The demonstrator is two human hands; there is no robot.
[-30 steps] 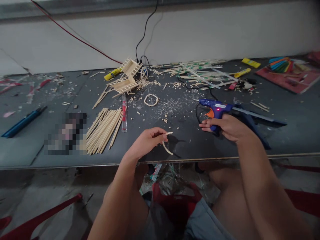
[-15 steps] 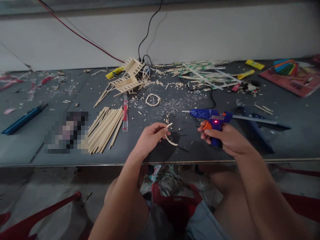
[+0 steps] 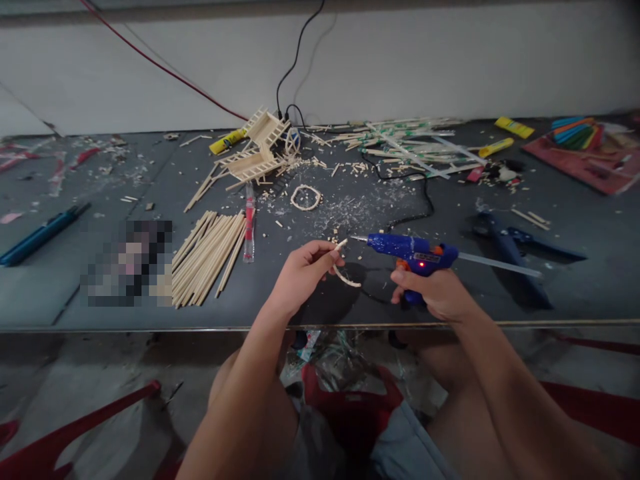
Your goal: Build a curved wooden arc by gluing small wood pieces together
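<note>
My left hand [image 3: 311, 270] pinches a curved piece of short wooden stick segments [image 3: 347, 279], an open arc with one end pointing up to the right. In my right hand [image 3: 434, 290] is a blue glue gun [image 3: 400, 245] with a red light on, and a clear glue stick [image 3: 500, 263] sticks out of its back. Its metal nozzle lies close to the arc's upper end; whether they touch I cannot tell. Beyond my hands a closed ring of the same segments [image 3: 305, 198] lies on the table.
A bundle of wooden sticks [image 3: 207, 260] lies left of my hands. Behind it stands a small stick-built model [image 3: 255, 157]. Blue cutters [image 3: 515, 253] rest at the right, a blue pen-like tool [image 3: 43, 235] at the far left. Packaged sticks [image 3: 400, 148] and scraps lie along the wall.
My right hand has brought the glue gun left and slightly down, so its nozzle is now near the arc's upper end. The left hand keeps its pinch, almost unmoved.
</note>
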